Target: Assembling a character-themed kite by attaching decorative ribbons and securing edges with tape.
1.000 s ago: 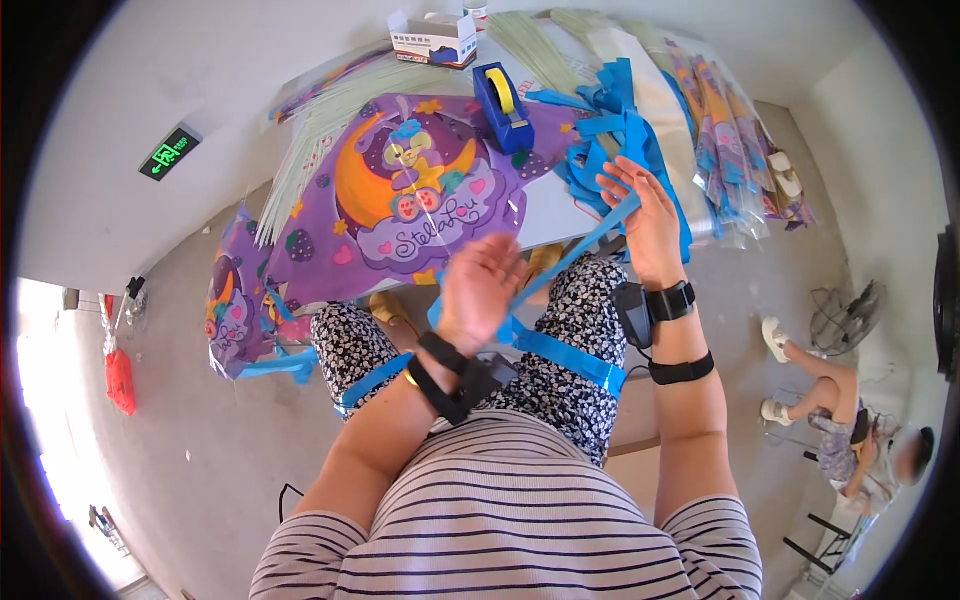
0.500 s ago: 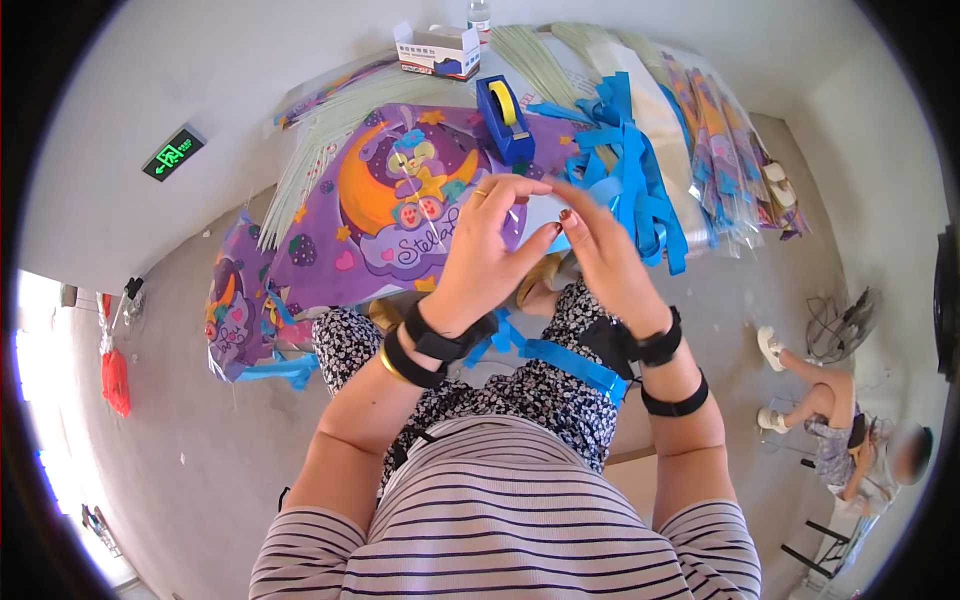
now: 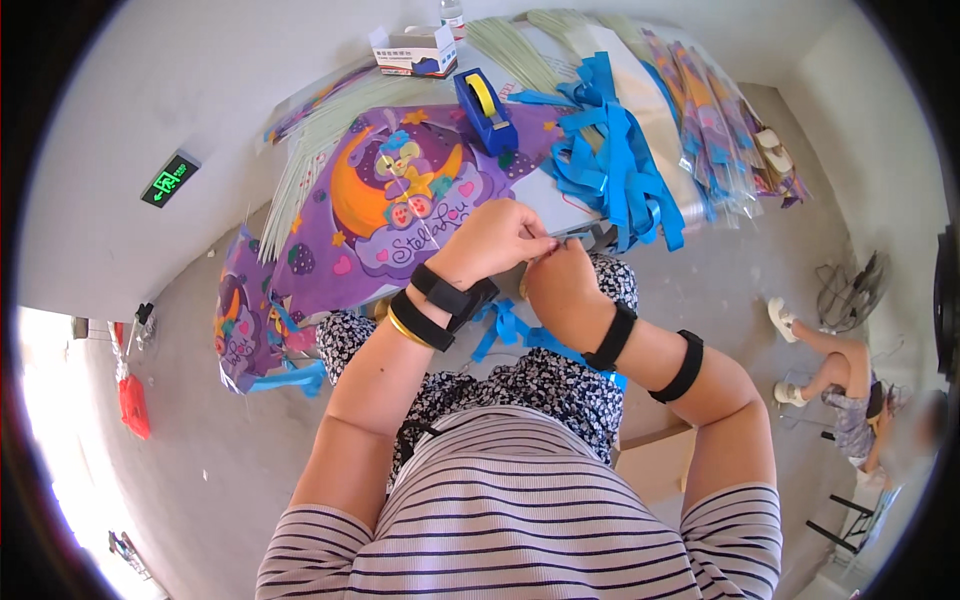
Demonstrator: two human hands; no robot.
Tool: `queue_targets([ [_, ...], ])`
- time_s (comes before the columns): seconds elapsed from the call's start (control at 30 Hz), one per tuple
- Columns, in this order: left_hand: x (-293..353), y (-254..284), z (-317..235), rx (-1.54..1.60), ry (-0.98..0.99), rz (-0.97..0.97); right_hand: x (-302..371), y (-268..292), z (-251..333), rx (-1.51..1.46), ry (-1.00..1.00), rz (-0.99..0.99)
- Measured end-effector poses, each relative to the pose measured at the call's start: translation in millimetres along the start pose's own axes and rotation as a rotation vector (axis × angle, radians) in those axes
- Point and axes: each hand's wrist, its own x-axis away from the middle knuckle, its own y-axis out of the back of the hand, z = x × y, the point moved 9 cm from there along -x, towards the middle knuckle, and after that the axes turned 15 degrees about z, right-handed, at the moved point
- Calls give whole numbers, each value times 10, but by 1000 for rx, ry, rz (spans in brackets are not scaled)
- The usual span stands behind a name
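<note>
My left hand [image 3: 492,242] and my right hand [image 3: 562,288] meet fingertip to fingertip above the table's near edge. Both are closed in a pinch, and I cannot make out anything between the fingers. Left of them a purple printed sheet [image 3: 312,218], like a kite sail with an orange moon and a cartoon figure, lies over the table. Just beyond my hands stands a blue tape dispenser [image 3: 494,132] with a yellow roll [image 3: 480,95]. To its right lies a heap of blue ribbon strips [image 3: 625,165].
Bundles of thin pale rods [image 3: 300,180] lie left and far on the table. An open white box [image 3: 415,55] and a bottle [image 3: 452,18] stand at the back. Folded printed pieces in clear bags [image 3: 715,130] lie at right. A seated person [image 3: 850,415] is further right.
My raised, loosely curved hands have come down and nearer to me. Their fingers have closed into a pinch, and my right wrist has turned inward. The view has shifted slightly.
</note>
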Motion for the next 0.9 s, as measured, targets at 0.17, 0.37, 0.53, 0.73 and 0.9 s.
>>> queue_targets([
  [0.17, -97, -168, 211, 82, 20, 79, 29, -172, 140, -40, 14, 138],
  [0.37, -101, -133, 553, 703, -70, -71, 177, -339, -43, -676, 221, -97],
  [0.53, 11, 22, 732, 611, -48, -319, 247, -421, -282, -988, 163, -274],
  [0.73, 229, -208, 692, 63, 243, -246, 270, -311, -419, -753, 43, -333],
  [0.9, 268, -382, 717, 878, 224, -94, 221, -356, -390, -585, -41, -365],
])
